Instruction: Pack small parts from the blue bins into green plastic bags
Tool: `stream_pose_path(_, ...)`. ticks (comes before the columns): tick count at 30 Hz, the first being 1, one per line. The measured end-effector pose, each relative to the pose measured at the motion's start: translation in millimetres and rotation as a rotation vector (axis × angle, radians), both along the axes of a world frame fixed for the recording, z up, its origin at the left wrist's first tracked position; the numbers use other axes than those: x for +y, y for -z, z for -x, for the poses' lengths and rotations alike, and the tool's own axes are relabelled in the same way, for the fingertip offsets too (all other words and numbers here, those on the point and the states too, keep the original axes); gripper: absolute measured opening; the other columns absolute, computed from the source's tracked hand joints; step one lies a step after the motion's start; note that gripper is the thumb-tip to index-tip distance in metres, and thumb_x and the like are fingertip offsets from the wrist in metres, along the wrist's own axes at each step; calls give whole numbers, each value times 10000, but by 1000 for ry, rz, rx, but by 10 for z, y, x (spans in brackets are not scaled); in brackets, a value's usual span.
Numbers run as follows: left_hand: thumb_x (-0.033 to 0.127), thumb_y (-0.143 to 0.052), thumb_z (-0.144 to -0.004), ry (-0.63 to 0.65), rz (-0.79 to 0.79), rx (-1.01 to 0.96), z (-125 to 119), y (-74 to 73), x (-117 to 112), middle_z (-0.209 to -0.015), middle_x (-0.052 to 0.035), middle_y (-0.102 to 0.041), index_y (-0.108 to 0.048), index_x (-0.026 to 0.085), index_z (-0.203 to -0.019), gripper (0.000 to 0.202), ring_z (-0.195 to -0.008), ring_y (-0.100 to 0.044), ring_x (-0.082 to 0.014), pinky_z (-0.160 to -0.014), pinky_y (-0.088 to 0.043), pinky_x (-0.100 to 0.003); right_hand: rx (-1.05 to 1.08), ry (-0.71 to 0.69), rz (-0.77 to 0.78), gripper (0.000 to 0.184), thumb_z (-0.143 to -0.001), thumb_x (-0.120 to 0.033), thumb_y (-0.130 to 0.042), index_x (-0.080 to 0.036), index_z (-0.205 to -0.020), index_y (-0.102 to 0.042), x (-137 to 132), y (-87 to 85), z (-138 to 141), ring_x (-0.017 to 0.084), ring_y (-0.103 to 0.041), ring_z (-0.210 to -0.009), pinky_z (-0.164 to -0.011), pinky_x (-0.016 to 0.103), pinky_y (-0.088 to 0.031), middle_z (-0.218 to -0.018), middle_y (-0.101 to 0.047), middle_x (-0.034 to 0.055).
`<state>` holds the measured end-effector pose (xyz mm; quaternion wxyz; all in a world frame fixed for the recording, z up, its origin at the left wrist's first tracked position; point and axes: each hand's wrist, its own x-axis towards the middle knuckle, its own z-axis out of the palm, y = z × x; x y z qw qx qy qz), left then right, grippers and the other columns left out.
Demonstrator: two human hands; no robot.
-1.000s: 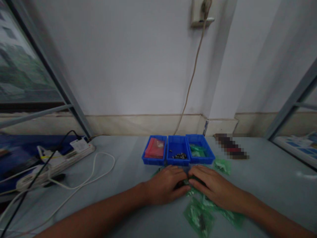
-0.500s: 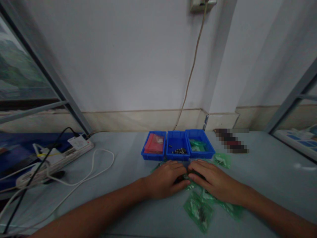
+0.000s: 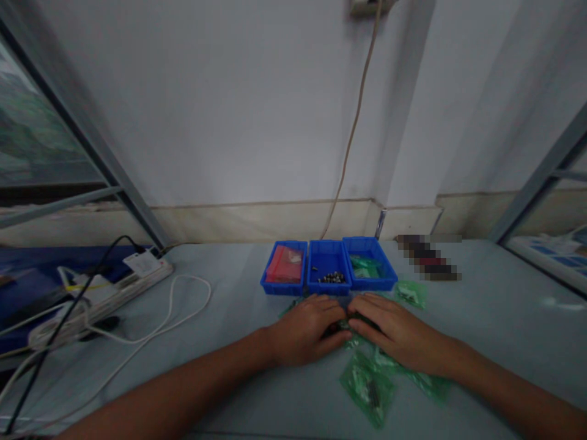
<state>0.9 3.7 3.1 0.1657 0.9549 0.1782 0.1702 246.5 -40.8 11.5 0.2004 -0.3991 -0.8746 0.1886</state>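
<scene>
Head view shows left hand (image 3: pixel 308 330) and right hand (image 3: pixel 398 330) half-curled among green bags (image 3: pixel 362 382), lower centre; I cannot tell what's held.

I face a pale wall (image 3: pixel 229 110) on the far side — a cream band (image 3: pixel 257 222) along its foot. A window (image 3: pixel 55 165) at left shows blurred greenery (image 3: pixel 32 125); dim light covers my grey-blue tabletop (image 3: pixel 241 290).

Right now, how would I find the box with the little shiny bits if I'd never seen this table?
On the grey table, just past the left hand and right hand, is a row of three blue boxes. Pick the middle box: it holds small metallic bits, while its neighbours hold red plastic and green plastic.
</scene>
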Motion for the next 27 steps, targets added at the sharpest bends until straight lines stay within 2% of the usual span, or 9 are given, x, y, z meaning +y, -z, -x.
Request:
stream_pose_path(7, 319, -585, -1101, -12, 7, 14, 11, -11, -16, -1121, -91, -710, -637, 192, -1164, 151, -1046, -673, -253, -969, -504, -352, -10, -7, -23, 192, -1163, -331, -501, -227, -1044, -612, -11, -20, -8, 239, -656, -987, -896, 369, -516, -1027, -661, 38)
stream_pose_path(20, 311, -602, -1095, -15, 13, 12, -9, -38, -8, -1092, -98, -714, -654, 160, -1149, 168, -1027, -673, -258, -950, -506, -349, -39, -23, -30, 201, -1168, -355, -482, -230, -1070, -606, 7, -13, -10, 257, -659, -1022, -953, 412, -519, -1048, -681, 54)
stream_pose_path(27, 329, -583, -1105, -9, 21, 27, 0, -38, -16, -1078, -89, -705, -648, 184, -1138, 162, -1016, -669, -254, -940, -509, -352, -49, -21, -55, 206, -1155, -343, -507, -225, -1045, -635, 2, -38, -4, 267, -670, -996, -925, 410, -528, -1024, -685, 55)
